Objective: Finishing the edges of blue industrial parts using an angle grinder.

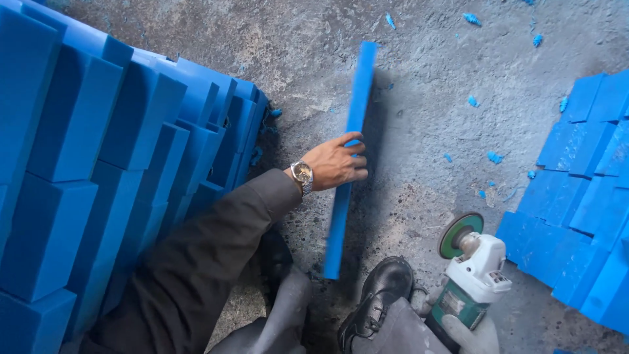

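My left hand [337, 162], with a wristwatch and a dark sleeve, grips a long flat blue plastic bar [354, 105] that stands on its edge on the concrete floor. The bar runs from near my black shoe [380, 295] up toward the top of the view. My right hand [468, 334], in a white glove, holds a green and white angle grinder [472, 275] at the lower right. Its disc [458, 234] points up and left, apart from the bar.
A tall stack of blue plastic blocks [98, 164] fills the left side. More flat blue pieces [583, 190] lie heaped at the right. Blue shavings [495, 157] are scattered on the grey concrete floor [426, 118].
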